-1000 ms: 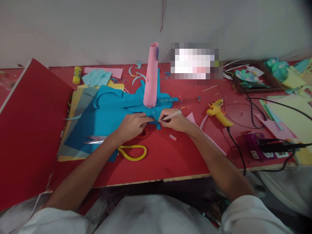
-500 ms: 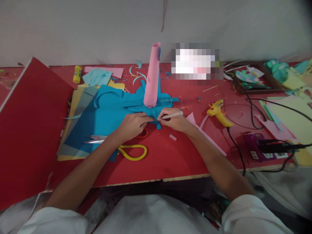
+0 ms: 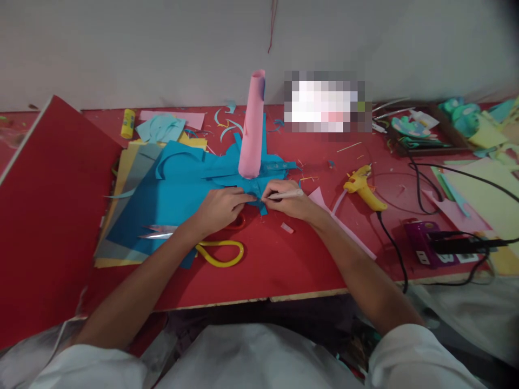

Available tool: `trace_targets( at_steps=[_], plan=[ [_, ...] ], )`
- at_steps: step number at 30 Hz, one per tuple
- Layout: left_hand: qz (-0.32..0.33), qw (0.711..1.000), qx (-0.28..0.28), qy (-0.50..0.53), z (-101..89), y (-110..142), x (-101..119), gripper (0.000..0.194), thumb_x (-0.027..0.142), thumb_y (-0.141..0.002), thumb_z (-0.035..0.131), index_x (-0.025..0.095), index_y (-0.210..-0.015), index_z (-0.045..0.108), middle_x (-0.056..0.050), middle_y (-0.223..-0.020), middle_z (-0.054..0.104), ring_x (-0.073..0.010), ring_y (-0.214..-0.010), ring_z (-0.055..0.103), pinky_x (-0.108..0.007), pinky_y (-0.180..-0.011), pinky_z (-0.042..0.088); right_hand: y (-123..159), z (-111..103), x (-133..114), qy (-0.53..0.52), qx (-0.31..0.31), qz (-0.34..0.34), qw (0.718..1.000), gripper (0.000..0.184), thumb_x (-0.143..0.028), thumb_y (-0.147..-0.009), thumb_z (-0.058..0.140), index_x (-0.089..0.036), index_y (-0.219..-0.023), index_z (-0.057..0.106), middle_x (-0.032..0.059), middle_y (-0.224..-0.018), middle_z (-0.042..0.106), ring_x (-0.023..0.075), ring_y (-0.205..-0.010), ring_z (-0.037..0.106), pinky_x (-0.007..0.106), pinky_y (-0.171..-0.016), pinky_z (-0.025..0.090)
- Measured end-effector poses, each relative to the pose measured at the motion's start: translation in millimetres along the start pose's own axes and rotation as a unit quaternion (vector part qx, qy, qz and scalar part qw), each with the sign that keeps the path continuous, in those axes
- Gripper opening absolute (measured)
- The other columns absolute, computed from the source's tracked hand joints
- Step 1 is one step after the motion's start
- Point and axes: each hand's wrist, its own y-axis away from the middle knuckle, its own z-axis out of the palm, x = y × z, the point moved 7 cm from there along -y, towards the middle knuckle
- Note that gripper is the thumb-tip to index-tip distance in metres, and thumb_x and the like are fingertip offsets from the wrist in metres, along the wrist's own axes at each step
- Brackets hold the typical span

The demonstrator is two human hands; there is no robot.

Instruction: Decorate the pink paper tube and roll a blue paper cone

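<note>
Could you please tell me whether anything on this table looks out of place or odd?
Mainly the scissors: they lie partly open under the left forearm, blades over the blue sheet, which looks a bit careless. Thin paper scraps also lie scattered near the pink tube, which looks untidy.

White pen (image 3: 287, 194) — tip indistinct, scissors (image 3: 222, 265) — middle hidden by left forearm (image 3: 178, 246), red board (image 3: 52, 216) cut off at left.
</note>
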Motion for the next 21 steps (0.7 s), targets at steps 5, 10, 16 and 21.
trace_targets(
  at_steps=[5,10,16,21],
  plan=[
    [-0.006,1.0,0.001,0.002,-0.1,-0.3,-0.7,0.043,0.013,-0.101,0.049,0.028,-0.128,0.078,-0.006,-0.105,0.079,-0.0197,-0.092,0.073,-0.028,-0.064,0.043,-0.2,1.9,-0.2,-0.004,-0.017,0.003,1.0,0.009,-0.019,-0.088,0.067,-0.021,-0.079,0.069,0.0017,-0.083,0.073,0.0151,-0.075,0.064,0.028,-0.069,0.043],
    [-0.009,1.0,-0.007,0.004,1.1,-0.3,-0.7,0.043,0.014,-0.101,0.049,0.028,-0.129,0.079,-0.006,-0.105,0.079,-0.0205,-0.092,0.072,-0.029,-0.065,0.044,-0.5,0.0,-0.5,0.005,-0.003,0.015,1.0,0.007,-0.021,-0.089,0.069,-0.021,-0.082,0.071,0.0018,-0.086,0.074,0.0159,-0.078,0.064,0.029,-0.071,0.042],
    [-0.004,1.0,-0.01,0.002,0.7,0.0,-0.3,0.045,0.012,-0.1,0.048,0.028,-0.13,0.078,-0.007,-0.107,0.079,-0.0206,-0.093,0.072,-0.029,-0.067,0.045,0.2,0.9,-0.9,0.001,-0.018,0.025,1.0,0.007,-0.021,-0.088,0.068,-0.021,-0.081,0.07,0.0011,-0.085,0.072,0.016,-0.077,0.064,0.029,-0.071,0.042],
    [-0.002,1.0,-0.005,0.0,0.3,0.4,-0.8,0.043,0.013,-0.1,0.05,0.028,-0.129,0.078,-0.006,-0.104,0.079,-0.0198,-0.09,0.072,-0.027,-0.065,0.044,0.5,-2.0,-3.9,-0.005,-0.015,0.016,1.0,0.011,-0.025,-0.091,0.067,-0.021,-0.082,0.07,0.0015,-0.084,0.071,0.0161,-0.078,0.064,0.028,-0.072,0.043]
  ],
)
